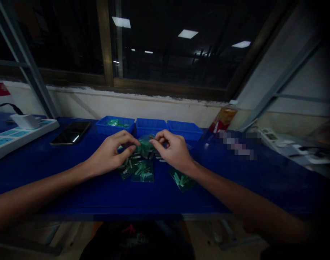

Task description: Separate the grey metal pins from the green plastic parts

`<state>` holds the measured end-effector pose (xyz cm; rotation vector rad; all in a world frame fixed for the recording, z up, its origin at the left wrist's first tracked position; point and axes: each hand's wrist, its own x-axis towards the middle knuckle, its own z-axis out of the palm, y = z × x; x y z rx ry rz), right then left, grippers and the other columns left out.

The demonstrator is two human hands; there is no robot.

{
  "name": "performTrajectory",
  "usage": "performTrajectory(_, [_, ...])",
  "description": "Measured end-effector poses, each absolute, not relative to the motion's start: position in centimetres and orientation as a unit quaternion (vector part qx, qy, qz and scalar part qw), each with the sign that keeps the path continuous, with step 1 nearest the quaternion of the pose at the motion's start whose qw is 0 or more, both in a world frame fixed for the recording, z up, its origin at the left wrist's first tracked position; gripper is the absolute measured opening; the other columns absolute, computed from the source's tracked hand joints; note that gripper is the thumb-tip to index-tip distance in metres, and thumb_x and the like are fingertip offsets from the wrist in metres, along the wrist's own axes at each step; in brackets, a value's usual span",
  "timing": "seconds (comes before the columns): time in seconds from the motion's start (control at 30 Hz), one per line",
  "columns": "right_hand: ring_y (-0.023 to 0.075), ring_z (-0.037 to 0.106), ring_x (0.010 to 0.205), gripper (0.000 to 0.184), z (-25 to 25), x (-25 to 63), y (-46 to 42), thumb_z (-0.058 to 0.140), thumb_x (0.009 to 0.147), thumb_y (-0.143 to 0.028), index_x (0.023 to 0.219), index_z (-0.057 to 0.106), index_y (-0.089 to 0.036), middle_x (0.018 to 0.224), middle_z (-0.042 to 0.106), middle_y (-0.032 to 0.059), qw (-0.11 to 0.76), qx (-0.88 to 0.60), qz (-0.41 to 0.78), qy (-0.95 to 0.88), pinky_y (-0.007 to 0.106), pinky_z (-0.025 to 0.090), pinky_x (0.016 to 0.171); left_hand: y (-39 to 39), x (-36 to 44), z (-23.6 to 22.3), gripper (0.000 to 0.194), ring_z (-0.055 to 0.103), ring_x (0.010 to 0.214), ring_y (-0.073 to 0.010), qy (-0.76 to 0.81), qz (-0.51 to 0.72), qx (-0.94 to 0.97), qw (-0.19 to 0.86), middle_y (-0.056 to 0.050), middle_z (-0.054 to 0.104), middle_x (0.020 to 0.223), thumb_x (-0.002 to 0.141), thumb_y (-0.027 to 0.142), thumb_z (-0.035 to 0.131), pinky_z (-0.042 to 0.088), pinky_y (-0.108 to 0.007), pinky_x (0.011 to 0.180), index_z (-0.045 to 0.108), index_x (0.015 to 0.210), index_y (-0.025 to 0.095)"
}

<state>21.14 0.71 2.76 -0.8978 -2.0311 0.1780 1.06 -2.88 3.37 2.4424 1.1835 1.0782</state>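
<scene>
Before the far blue trays (151, 126), a green bag (146, 147) is touched by the half-curled left hand (109, 151), grip unclear, and a small piece (152, 137) pinched by the right hand (176, 150).

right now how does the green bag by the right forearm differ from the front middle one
The right bag lies slanted, while the middle bag sits nearly square to the table edge. The right bag lies apart; the middle bag lies beside other bags. Both hold small pale pieces.
</scene>
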Motion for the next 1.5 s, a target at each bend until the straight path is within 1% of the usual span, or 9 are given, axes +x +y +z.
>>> performTrajectory(0.17, [0.0119,0.051,0.058,0.018,2.8,21.1,-0.4,0.047,0.083,-0.031,0.075,0.055,-0.018,0.062,0.057,0.0011,0.366,-0.29,-0.116,-0.877,0.026,0.036,0.059,-2.7,1.5,3.0,0.037,0.052,0.06,-0.0117,0.418,0.38,0.725,0.393,-0.003,0.057,0.069,0.086,0.041,0.037,0.043,-0.024,0.056,0.058,0.075,0.012])
performTrajectory(0.37, [0.0117,0.049,0.059,0.017,2.1,20.4,-1.4,0.044,0.085,-0.026,0.072,0.053,-0.019,0.064,0.056,0.001,0.347,-0.227,-0.088,-0.906,0.026,0.037,0.059,-2.1,1.5,2.8,0.021,0.045,0.049,-0.0068,0.439,0.412,0.679,0.42,0.002,0.051,0.059,0.078,0.033,0.054,0.037,-0.019,0.048,0.052,0.07,0.014])
performTrajectory(0.6, [0.0078,0.041,0.047,0.026,2.0,20.4,-1.2,0.056,0.078,-0.037,0.061,0.044,-0.021,0.052,0.046,-0.0039,0.42,-0.31,0.015,-0.853,0.023,0.034,0.048,-1.3,0.8,2.6,0.018,0.052,0.051,-0.0086,0.435,0.481,0.676,0.35,0.002,0.055,0.061,0.078,0.031,0.055,0.042,-0.021,0.05,0.047,0.082,0.015])
performTrajectory(0.73, [0.0058,0.035,0.044,0.038,2.1,20.1,-1.0,0.06,0.073,-0.04,0.052,0.035,-0.02,0.046,0.038,-0.0062,0.44,-0.347,0.085,-0.824,0.022,0.03,0.046,-2.1,0.8,2.4,0.012,0.057,0.061,-0.0106,0.416,0.462,0.763,0.178,0.0,0.058,0.068,0.08,0.026,0.051,0.044,-0.021,0.055,0.048,0.084,0.015])
performTrajectory(0.87, [0.0057,0.039,0.043,0.038,2.4,20.1,-0.4,0.056,0.073,-0.049,0.056,0.041,-0.019,0.047,0.04,-0.0058,0.393,-0.332,0.321,-0.795,0.02,0.03,0.042,-3.1,0.9,2.5,0.004,0.055,0.062,-0.0092,0.369,0.406,0.836,-0.014,0.0,0.06,0.071,0.082,0.017,0.048,0.043,-0.02,0.059,0.051,0.083,0.015])
performTrajectory(0.97, [0.008,0.048,0.044,0.041,2.9,20.2,-0.1,0.041,0.079,-0.056,0.072,0.051,-0.017,0.053,0.05,-0.0017,0.34,-0.297,0.518,-0.726,0.02,0.03,0.04,-3.2,0.8,2.7,0.007,0.055,0.066,-0.0101,0.333,0.391,0.856,-0.055,-0.002,0.059,0.074,0.083,0.014,0.045,0.043,-0.022,0.063,0.052,0.083,0.015])
performTrajectory(1.07, [0.008,0.049,0.045,0.038,3.1,20.2,-0.2,0.043,0.079,-0.052,0.072,0.053,-0.016,0.053,0.052,-0.001,0.335,-0.299,0.568,-0.689,0.019,0.03,0.039,-2.9,0.7,2.7,0.012,0.054,0.074,-0.0122,0.311,0.373,0.871,-0.073,-0.004,0.058,0.078,0.084,0.011,0.043,0.043,-0.024,0.069,0.054,0.085,0.015])
performTrajectory(1.3, [0.0052,0.042,0.045,0.016,2.1,19.9,-0.4,0.05,0.079,-0.029,0.073,0.056,-0.015,0.053,0.049,-0.0048,0.406,-0.32,0.283,-0.808,0.019,0.032,0.044,-2.4,1.0,2.3,0.016,0.05,0.088,-0.0164,0.336,0.32,0.886,-0.004,-0.006,0.053,0.094,0.082,0.012,0.043,0.041,-0.03,0.078,0.057,0.088,0.016])
performTrajectory(1.5, [0.0085,0.057,0.06,0.017,2.1,20.5,-0.6,0.048,0.083,-0.024,0.084,0.063,-0.016,0.071,0.065,0.0011,0.435,-0.265,-0.003,-0.861,0.021,0.041,0.059,-3.3,1.7,3.1,0.036,0.048,0.066,-0.0133,0.437,0.358,0.79,0.239,-0.002,0.052,0.074,0.089,0.039,0.031,0.039,-0.025,0.059,0.056,0.081,0.014])
